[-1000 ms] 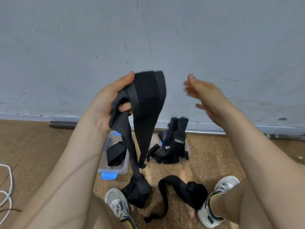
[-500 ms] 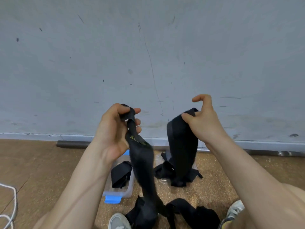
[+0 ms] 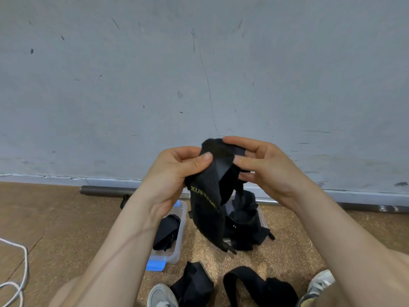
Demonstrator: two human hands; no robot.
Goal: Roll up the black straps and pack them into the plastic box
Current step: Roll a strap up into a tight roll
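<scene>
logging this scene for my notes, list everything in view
held strap: 1, black with yellow-green lettering, raised in both hands
plastic box: 1, clear with blue latch, floor left of centre
boxed strap: 1, black, inside the plastic box
strap pile: count unclear, black, floor right of the box
loose straps: 2, black, floor at bottom centre
cable: 1, white, floor far left
pipe: 1, grey metal, along wall base
shoes: 2, grey-white, bottom edge
left hand: 1, grips held strap
right hand: 1, pinches strap's top
</scene>
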